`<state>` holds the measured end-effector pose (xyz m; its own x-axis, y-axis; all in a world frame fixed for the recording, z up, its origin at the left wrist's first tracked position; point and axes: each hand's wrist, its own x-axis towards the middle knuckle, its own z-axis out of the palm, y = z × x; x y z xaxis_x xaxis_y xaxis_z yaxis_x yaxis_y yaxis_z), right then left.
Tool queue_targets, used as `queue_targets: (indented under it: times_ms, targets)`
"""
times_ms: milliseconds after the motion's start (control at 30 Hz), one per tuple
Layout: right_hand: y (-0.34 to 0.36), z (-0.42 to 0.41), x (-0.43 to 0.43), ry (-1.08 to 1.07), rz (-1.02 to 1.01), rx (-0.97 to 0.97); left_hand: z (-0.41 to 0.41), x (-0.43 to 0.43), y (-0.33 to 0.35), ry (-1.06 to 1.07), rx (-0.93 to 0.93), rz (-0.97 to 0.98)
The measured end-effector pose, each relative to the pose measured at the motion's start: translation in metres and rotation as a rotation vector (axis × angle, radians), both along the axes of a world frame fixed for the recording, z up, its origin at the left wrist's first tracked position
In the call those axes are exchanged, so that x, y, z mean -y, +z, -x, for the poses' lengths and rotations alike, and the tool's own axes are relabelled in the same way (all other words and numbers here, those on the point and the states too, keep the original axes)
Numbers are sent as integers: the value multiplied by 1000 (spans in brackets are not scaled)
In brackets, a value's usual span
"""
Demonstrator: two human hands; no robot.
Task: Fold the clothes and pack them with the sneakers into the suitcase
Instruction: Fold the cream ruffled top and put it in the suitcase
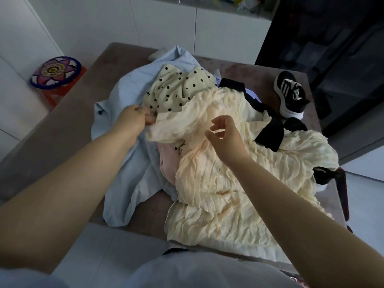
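spilling over the heap, crinkled cream garment (239, 183)

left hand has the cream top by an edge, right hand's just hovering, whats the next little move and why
Probably bring the right hand down to grip the cream top further along the same edge. The left hand already pinches that edge, while the right is open above the fabric and holds nothing. The top lies crumpled over the blue garment and the dotted one, so two grips would likely lift it clear for folding.

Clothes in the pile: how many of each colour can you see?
Cream: 2, the crinkled cream garment and the polka-dot cream garment
Light blue: 1, light blue garment
Pink: 1, pink garment
Black: 1, black garment
Total: 5 visible
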<state>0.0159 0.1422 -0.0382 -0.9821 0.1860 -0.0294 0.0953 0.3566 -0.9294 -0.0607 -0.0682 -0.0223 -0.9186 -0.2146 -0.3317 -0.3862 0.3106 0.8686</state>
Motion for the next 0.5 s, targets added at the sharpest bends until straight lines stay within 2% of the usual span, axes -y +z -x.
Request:
queue_targets:
  times_ms: [67, 133, 267, 400, 500]
  targets:
    - [-1, 4, 3, 54, -1, 16, -8, 5, 0, 59, 115, -132]
    - [0, 11, 6, 108, -46, 16, -14, 3, 0, 61, 126, -142]
    - [9, 37, 13, 159, -201, -57, -24, 0, -13, -153, -28, 36]
    - [17, 67, 24, 223, -417, -104, -21, 1, -29, -341, 17, 235]
    - [18, 85, 32, 349, -665, -3, -16, 1, -34, -361, 29, 294]
